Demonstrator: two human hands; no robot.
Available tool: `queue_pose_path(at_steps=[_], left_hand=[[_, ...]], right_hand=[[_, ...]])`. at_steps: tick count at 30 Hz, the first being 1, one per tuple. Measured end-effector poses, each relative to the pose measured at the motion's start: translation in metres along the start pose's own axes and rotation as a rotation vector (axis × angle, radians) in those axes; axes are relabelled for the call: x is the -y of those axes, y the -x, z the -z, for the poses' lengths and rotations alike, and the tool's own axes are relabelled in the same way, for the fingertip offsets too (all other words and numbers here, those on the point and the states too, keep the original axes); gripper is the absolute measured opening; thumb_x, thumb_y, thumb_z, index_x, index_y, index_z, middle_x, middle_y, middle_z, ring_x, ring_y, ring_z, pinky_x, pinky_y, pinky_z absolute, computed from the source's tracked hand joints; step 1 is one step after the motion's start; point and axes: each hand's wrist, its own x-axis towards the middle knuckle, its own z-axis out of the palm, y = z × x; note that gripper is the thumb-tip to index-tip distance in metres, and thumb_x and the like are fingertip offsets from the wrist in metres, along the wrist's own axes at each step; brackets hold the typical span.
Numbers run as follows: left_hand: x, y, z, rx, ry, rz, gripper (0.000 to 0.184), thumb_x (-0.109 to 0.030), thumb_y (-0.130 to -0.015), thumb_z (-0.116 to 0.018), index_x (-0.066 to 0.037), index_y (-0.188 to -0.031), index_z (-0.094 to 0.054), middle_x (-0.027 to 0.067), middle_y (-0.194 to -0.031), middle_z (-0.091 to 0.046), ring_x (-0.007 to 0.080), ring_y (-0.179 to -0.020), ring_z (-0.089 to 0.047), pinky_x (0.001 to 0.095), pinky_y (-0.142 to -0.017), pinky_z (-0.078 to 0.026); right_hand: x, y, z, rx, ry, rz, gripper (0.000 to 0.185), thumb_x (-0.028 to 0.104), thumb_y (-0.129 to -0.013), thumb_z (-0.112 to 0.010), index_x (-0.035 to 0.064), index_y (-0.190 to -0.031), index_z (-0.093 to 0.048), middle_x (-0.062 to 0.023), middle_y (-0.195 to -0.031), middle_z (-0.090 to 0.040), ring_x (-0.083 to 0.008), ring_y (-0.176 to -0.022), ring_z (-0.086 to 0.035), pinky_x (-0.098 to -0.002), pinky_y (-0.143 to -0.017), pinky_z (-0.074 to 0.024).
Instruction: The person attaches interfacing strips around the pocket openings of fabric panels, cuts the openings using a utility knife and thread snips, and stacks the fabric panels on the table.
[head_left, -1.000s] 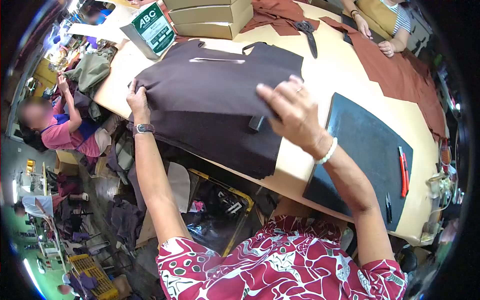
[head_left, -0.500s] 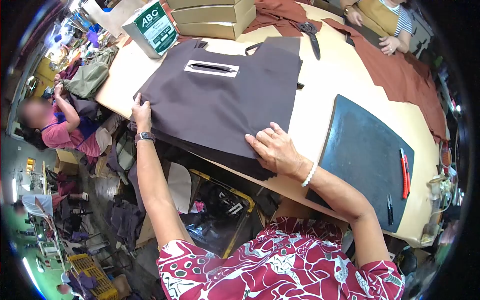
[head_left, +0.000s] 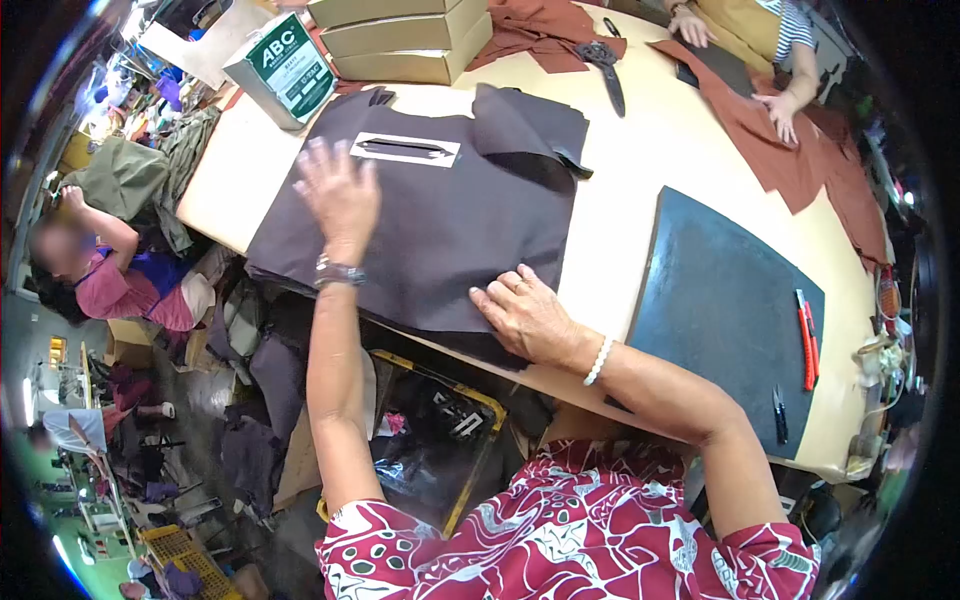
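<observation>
A stack of dark fabric pieces (head_left: pixel 430 240) lies on the table near me. On the top piece is a white rectangle (head_left: pixel 452 160) with a dark slit through it. My left hand (head_left: pixel 342 200), slightly blurred, is spread open over the fabric just below that rectangle. At the near edge, my right hand (head_left: pixel 525 318) has its fingers curled with the fabric edge in its grip. The top piece's far right corner is folded and lifted, showing a raised flap (head_left: pixel 515 125).
Right of the fabric lies a dark cutting mat (head_left: pixel 730 310) with red cutters (head_left: pixel 806 340) and small black snips (head_left: pixel 779 415). Scissors (head_left: pixel 603 75), cardboard boxes (head_left: pixel 390 40) and a green-white can (head_left: pixel 285 75) stand farther back. Across the table, another person's hands touch rust-coloured fabric (head_left: pixel 745 140).
My left hand has let go of the fabric's left edge and moved up and right over it, fingers spread. The top piece's far right corner has folded over. My right hand stays at the near edge.
</observation>
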Motion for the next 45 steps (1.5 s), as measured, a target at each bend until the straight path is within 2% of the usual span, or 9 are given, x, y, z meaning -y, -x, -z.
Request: queue_pose_path(at_steps=[4,8,12,21,26,30,37,39,45], left_hand=[[-0.073,0.0,-0.052,0.185,0.231,-0.094,0.057,-0.046,-0.09,-0.045,-0.006,-0.132,-0.046,0.0188,-0.142,-0.035,0.0403,-0.133,-0.026,0.0602,-0.104,-0.02],[-0.09,-0.007,-0.069,0.275,0.338,0.061,0.058,-0.044,-0.088,-0.047,-0.004,-0.129,-0.049,0.0214,-0.141,-0.036,0.0412,-0.133,-0.024,0.0616,-0.105,-0.015],[-0.089,-0.004,-0.067,0.219,0.283,0.026,0.054,-0.041,-0.087,-0.048,-0.008,-0.13,-0.049,0.0184,-0.14,-0.038,0.0397,-0.133,-0.027,0.0613,-0.104,-0.019],[-0.09,0.003,-0.072,0.136,0.293,0.028,0.051,-0.038,-0.085,-0.051,-0.012,-0.129,-0.051,0.0171,-0.139,-0.04,0.0385,-0.132,-0.028,0.0628,-0.104,-0.018],[-0.09,0.002,-0.069,0.12,0.272,0.016,0.05,-0.04,-0.085,-0.052,-0.014,-0.127,-0.053,0.0171,-0.138,-0.041,0.0386,-0.132,-0.028,0.0642,-0.103,-0.017],[-0.09,0.003,-0.071,0.113,0.291,0.02,0.049,-0.042,-0.086,-0.051,-0.013,-0.126,-0.054,0.018,-0.137,-0.041,0.039,-0.132,-0.028,0.0643,-0.103,-0.017],[-0.09,0.004,-0.072,0.125,0.288,0.014,0.05,-0.043,-0.087,-0.05,-0.013,-0.126,-0.053,0.0181,-0.137,-0.04,0.0391,-0.132,-0.028,0.0651,-0.103,-0.017],[-0.09,0.003,-0.068,0.13,0.305,0.013,0.051,-0.042,-0.086,-0.051,-0.011,-0.126,-0.053,0.0191,-0.137,-0.04,0.0402,-0.131,-0.028,0.0647,-0.103,-0.017],[-0.087,0.004,-0.07,0.102,0.284,-0.005,0.049,-0.042,-0.088,-0.049,-0.013,-0.127,-0.053,0.0175,-0.137,-0.042,0.0388,-0.131,-0.03,0.0647,-0.102,-0.019]], right_hand=[[0.002,-0.002,0.02,-0.074,-0.218,-0.004,0.04,0.031,-0.079,-0.061,0.0021,-0.106,-0.061,-0.0107,-0.084,-0.057,-0.0252,-0.084,-0.057,-0.0444,-0.089,-0.0408],[-0.042,0.001,0.031,-0.487,-0.096,-0.085,0.027,0.017,-0.079,-0.059,0.0054,-0.103,-0.062,-0.0097,-0.085,-0.06,-0.0274,-0.079,-0.059,-0.0393,-0.08,-0.0464],[-0.116,0.003,0.042,-0.412,0.05,-0.641,0.026,0.006,-0.078,-0.056,0.0013,-0.104,-0.061,-0.0152,-0.098,-0.059,-0.0319,-0.093,-0.056,-0.0407,-0.082,-0.0454],[-0.187,-0.029,0.017,-0.094,0.089,-0.605,0.027,0.011,-0.082,-0.054,0.0056,-0.107,-0.063,-0.0132,-0.097,-0.06,-0.0319,-0.093,-0.058,-0.0401,-0.082,-0.0468],[-0.221,-0.008,0.043,-0.087,0.064,-0.648,0.019,0.019,-0.08,-0.06,0.0063,-0.092,-0.067,-0.0105,-0.092,-0.064,-0.0307,-0.089,-0.061,-0.0377,-0.079,-0.0474],[-0.245,0.029,0.086,-0.136,0.044,-0.75,0.022,0.016,-0.081,-0.061,0.0042,-0.099,-0.067,-0.0106,-0.094,-0.066,-0.0256,-0.083,-0.062,-0.0351,-0.075,-0.0477],[-0.157,-0.005,0.102,-0.037,-0.379,-0.55,0.025,0.017,-0.084,-0.062,0.0009,-0.102,-0.065,-0.0149,-0.097,-0.066,-0.0252,-0.085,-0.064,-0.0326,-0.076,-0.049],[-0.132,-0.025,0.077,-0.054,-0.275,-0.376,0.024,0.018,-0.081,-0.062,0.0031,-0.101,-0.066,-0.0123,-0.098,-0.065,-0.0302,-0.088,-0.063,-0.0366,-0.079,-0.0497],[-0.142,-0.059,0.029,-0.058,-0.041,-0.503,0.02,0.019,-0.082,-0.059,0.0048,-0.095,-0.065,-0.0127,-0.089,-0.062,-0.0311,-0.085,-0.062,-0.0414,-0.075,-0.0495]])
